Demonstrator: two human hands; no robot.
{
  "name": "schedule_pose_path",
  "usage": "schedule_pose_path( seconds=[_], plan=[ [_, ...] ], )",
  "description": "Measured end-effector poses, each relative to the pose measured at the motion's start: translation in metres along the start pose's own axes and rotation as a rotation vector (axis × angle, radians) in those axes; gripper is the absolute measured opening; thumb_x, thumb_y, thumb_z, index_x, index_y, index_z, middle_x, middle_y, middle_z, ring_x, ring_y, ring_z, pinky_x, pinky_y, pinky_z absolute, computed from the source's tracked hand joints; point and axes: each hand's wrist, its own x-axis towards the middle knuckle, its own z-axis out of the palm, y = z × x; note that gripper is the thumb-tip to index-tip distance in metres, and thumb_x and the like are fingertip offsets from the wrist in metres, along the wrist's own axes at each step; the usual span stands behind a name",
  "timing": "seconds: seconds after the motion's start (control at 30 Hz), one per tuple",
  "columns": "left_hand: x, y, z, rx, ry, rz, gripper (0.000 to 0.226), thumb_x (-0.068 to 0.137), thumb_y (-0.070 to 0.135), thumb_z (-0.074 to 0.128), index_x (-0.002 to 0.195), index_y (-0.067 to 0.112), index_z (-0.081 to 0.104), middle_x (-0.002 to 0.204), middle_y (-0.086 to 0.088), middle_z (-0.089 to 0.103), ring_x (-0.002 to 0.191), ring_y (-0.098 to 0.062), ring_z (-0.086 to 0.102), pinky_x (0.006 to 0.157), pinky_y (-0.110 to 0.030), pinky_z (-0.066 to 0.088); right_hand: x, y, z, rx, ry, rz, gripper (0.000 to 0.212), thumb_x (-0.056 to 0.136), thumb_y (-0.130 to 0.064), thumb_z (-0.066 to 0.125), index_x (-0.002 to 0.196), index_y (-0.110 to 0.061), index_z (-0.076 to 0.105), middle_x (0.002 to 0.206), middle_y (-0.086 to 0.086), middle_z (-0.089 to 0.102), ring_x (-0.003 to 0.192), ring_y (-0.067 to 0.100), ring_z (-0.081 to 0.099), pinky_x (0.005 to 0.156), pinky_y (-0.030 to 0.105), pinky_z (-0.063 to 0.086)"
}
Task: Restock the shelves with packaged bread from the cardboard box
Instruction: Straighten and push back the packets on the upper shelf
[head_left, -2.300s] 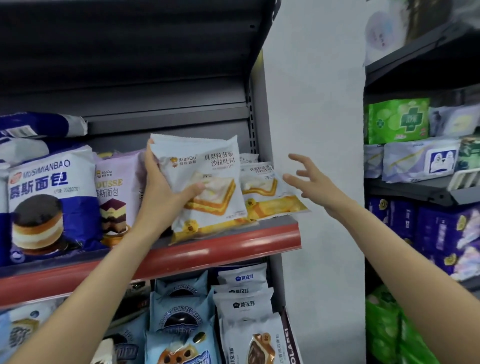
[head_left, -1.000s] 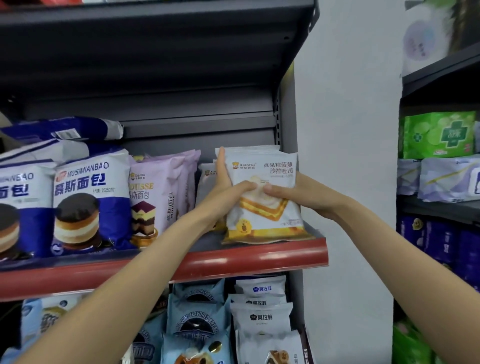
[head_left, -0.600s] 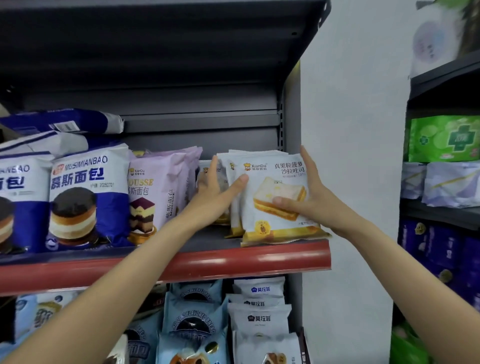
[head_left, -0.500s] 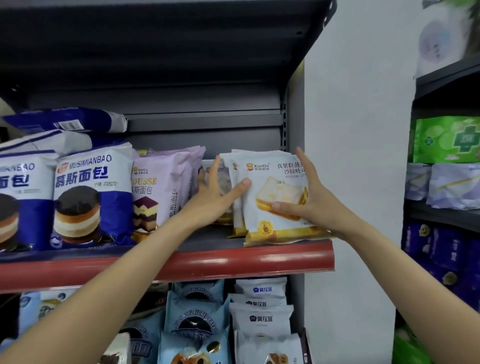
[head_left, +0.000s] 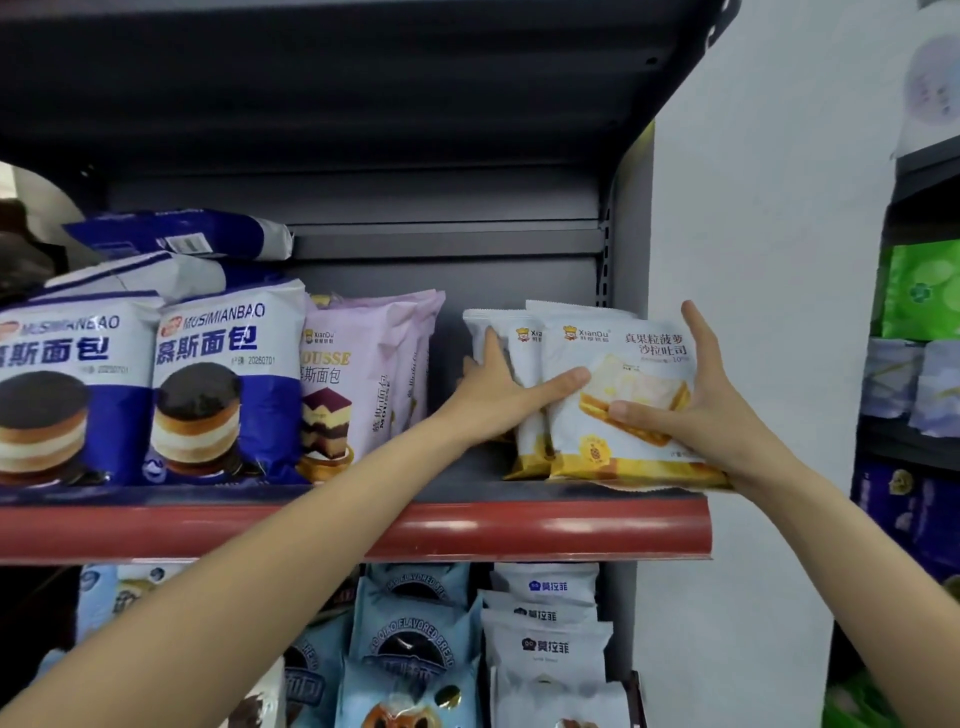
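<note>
step: squaring up the white toast packs (head_left: 618, 395) at the right end of the shelf (head_left: 519, 530), upright, faces out
left hand (head_left: 493, 395): fingers straight, pressed flat on the left side of the pack row, thumb laid across the front pack's face; not curled round anything
right hand (head_left: 691, 400): cups the front pack's right edge, thumb up along the side, fingers across the printed face; holding it (a light clasp, not a squeeze, I'd say)
packs: at least three in the row, bottoms on the shelf just behind its red lip; front one overhangs the lip's right end a bit
gap: bare shelf between the row and the purple packs (head_left: 363, 379) to its left
blue packs (head_left: 208, 379): further left on the same shelf, more lying flat on top
below shelf: light-blue and white bags (head_left: 545, 644), packed tight
box: not in view, can't tell what's left in it
progress: this row is placed, needs only a final nudge back; the gap suggests room for more (judgement)
risk: front pack slips off the lip if released before it's pushed in
</note>
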Motion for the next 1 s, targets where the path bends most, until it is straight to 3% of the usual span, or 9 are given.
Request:
schedule_pose_path(
  seconds=[0.07, 0.2, 0.3, 0.4, 0.57, 0.67, 0.77, 0.87, 1.0],
  plan=[
    [0.002, -0.002, 0.002, -0.033, -0.037, -0.02, 0.138, 0.034, 0.095, 0.058, 0.148, 0.034, 0.009, 0.155, 0.003, 0.024, 0.144, -0.023, 0.018, 0.116, -0.045, 0.023, 0.0, 0.001, 0.003, 0.022, -0.005, -0.009, 0.12, 0.058, -0.027, 0.082, 0.148, -0.043, 0.005, 0.116, -0.032, 0.039, 0.105, 0.0, 0.053, 0.085, 0.017, 0.043],
    [0.011, -0.009, -0.007, -0.104, -0.023, -0.124, 0.142, 0.031, 0.096, 0.059, 0.148, 0.039, 0.003, 0.157, 0.003, 0.021, 0.144, -0.022, 0.02, 0.115, -0.045, 0.024, 0.002, 0.001, 0.01, 0.085, -0.035, -0.001, 0.115, 0.059, -0.031, 0.08, 0.147, -0.042, 0.008, 0.114, -0.033, 0.045, 0.101, -0.008, 0.056, 0.085, 0.018, 0.047],
    [0.014, -0.009, -0.011, -0.216, -0.083, -0.136, 0.14, 0.033, 0.093, 0.063, 0.144, 0.048, -0.008, 0.157, 0.008, 0.021, 0.144, -0.018, 0.021, 0.116, -0.044, 0.024, 0.009, 0.001, 0.006, 0.212, -0.055, 0.06, 0.111, 0.06, -0.035, 0.076, 0.148, -0.043, 0.008, 0.117, -0.017, 0.059, 0.097, 0.0, 0.065, 0.08, 0.023, 0.052],
    [0.013, -0.004, -0.008, -0.267, -0.135, -0.099, 0.141, 0.038, 0.091, 0.063, 0.141, 0.048, -0.024, 0.155, 0.014, 0.024, 0.142, -0.014, 0.026, 0.116, -0.041, 0.025, 0.012, 0.0, 0.009, 0.255, -0.089, 0.062, 0.109, 0.066, -0.031, 0.074, 0.148, -0.043, 0.003, 0.119, -0.02, 0.058, 0.096, -0.004, 0.064, 0.073, 0.016, 0.053],
    [0.017, 0.001, -0.005, -0.4, -0.164, -0.055, 0.14, 0.05, 0.08, 0.07, 0.147, 0.035, -0.02, 0.137, 0.017, 0.048, 0.122, -0.006, 0.051, 0.11, -0.031, 0.036, 0.019, -0.005, 0.031, 0.227, -0.144, -0.001, 0.117, 0.064, -0.033, 0.076, 0.147, -0.044, -0.006, 0.138, -0.017, 0.047, 0.115, 0.0, 0.056, 0.089, 0.021, 0.05],
    [0.013, 0.002, -0.011, -0.289, -0.059, -0.032, 0.149, 0.04, 0.087, 0.067, 0.143, 0.037, -0.027, 0.152, 0.01, 0.029, 0.138, -0.011, 0.032, 0.116, -0.036, 0.026, 0.016, -0.005, 0.033, 0.22, -0.155, 0.029, 0.119, 0.065, -0.032, 0.077, 0.147, -0.044, -0.009, 0.132, -0.02, 0.051, 0.109, -0.003, 0.059, 0.085, 0.02, 0.053],
    [0.008, 0.003, -0.017, -0.157, 0.059, 0.031, 0.146, 0.045, 0.084, 0.067, 0.141, 0.036, -0.031, 0.161, -0.002, -0.004, 0.147, -0.014, 0.0, 0.119, -0.037, 0.01, 0.009, -0.012, 0.02, 0.171, -0.164, 0.01, 0.117, 0.067, -0.03, 0.074, 0.147, -0.044, -0.01, 0.125, -0.034, 0.041, 0.094, -0.025, 0.053, 0.082, 0.009, 0.049],
    [-0.003, 0.0, -0.016, -0.169, 0.003, 0.073, 0.153, 0.034, 0.086, 0.068, 0.139, 0.04, -0.032, 0.161, 0.001, -0.008, 0.147, -0.01, -0.003, 0.12, -0.041, 0.012, 0.007, -0.012, 0.007, 0.1, -0.188, 0.019, 0.113, 0.073, -0.028, 0.072, 0.146, -0.044, -0.013, 0.128, -0.032, 0.027, 0.084, -0.035, 0.045, 0.067, -0.001, 0.043],
    [0.0, -0.008, -0.009, -0.249, -0.136, 0.077, 0.148, 0.04, 0.071, 0.077, 0.135, 0.046, -0.034, 0.16, 0.011, 0.002, 0.146, -0.006, 0.009, 0.119, -0.038, 0.019, 0.005, -0.01, 0.014, 0.012, -0.362, 0.055, 0.115, 0.076, -0.028, 0.072, 0.142, -0.045, -0.021, 0.129, -0.039, 0.039, 0.114, -0.022, 0.045, 0.093, 0.007, 0.041]
  ],
)
